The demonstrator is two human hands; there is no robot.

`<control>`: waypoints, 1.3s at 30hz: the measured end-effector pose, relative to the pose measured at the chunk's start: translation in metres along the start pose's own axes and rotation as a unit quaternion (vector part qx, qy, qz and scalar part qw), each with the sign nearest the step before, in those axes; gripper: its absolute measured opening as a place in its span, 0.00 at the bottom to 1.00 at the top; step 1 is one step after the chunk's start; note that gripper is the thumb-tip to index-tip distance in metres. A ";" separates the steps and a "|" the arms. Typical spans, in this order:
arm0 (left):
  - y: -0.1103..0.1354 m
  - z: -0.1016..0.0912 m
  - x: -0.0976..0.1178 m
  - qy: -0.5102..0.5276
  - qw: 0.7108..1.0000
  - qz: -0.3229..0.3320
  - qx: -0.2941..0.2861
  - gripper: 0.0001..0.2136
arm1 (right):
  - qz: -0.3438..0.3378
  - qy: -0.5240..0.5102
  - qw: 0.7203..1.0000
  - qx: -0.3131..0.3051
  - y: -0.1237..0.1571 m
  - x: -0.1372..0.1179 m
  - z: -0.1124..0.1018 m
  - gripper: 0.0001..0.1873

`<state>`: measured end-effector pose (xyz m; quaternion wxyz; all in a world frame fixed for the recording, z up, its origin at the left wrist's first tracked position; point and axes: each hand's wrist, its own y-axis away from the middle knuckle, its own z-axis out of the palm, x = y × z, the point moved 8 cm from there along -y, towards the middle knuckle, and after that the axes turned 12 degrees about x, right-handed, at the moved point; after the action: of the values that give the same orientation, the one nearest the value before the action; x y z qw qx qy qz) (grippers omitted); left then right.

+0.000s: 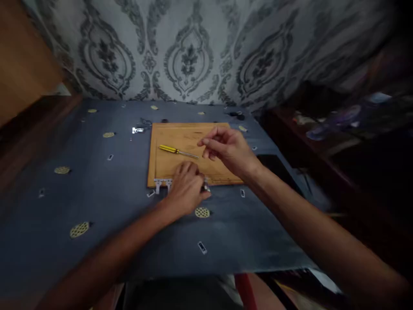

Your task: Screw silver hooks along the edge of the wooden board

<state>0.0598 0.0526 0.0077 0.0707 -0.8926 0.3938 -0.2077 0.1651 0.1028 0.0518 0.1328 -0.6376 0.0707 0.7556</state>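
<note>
A flat wooden board point(180, 131) lies on the cloth-covered table. Curled over its front edge is my left hand point(187, 187), closed on a silver metal piece point(158, 183) with tabs that point down over the edge; most of it is under the fingers. A small shiny part shows beside the thumb. My right hand point(229, 148) is raised over the board's right half, thumb and fingertips pinched together; whatever is between them is too small to make out. A screwdriver point(169, 149) with a yellow and black handle lies on the board, its shaft pointing toward the right hand.
Silver metal hardware point(138, 129) sits left of the board's far corner. Small dark items point(238, 115) lie behind the board. To the right is a flat black object point(274, 168), partly behind my forearm. Patterned wall covering point(189, 56) rises at the table's back.
</note>
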 end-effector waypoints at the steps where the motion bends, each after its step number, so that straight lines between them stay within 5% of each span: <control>1: -0.001 0.001 0.000 -0.003 1.000 0.000 0.002 0.18 | 0.007 0.007 1.000 0.005 0.009 0.005 -0.014 0.24; 5: -0.003 0.002 0.001 -0.009 1.000 0.010 0.014 0.17 | 0.045 0.032 0.998 0.022 0.042 0.027 -0.056 0.20; 10: -0.002 -0.001 0.004 0.001 0.999 0.019 0.037 0.14 | 0.078 0.035 0.995 0.046 0.062 0.050 -0.076 0.21; 18: -0.002 -0.001 0.003 0.009 0.999 0.011 0.042 0.14 | 0.044 0.022 0.996 0.079 0.069 0.064 -0.086 0.19; 26: -0.001 0.000 0.003 0.000 0.999 0.020 0.046 0.14 | 0.092 0.084 0.992 -0.021 0.095 0.070 -0.072 0.18; 39: 0.000 0.001 0.002 -0.003 0.998 0.027 0.054 0.08 | 0.080 0.192 0.977 -0.045 0.117 0.085 -0.073 0.20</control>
<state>0.0617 0.0513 0.0079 0.1254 -0.8771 0.4058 -0.2243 0.1870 -0.0195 -0.0515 0.0272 -0.7682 0.1112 0.6298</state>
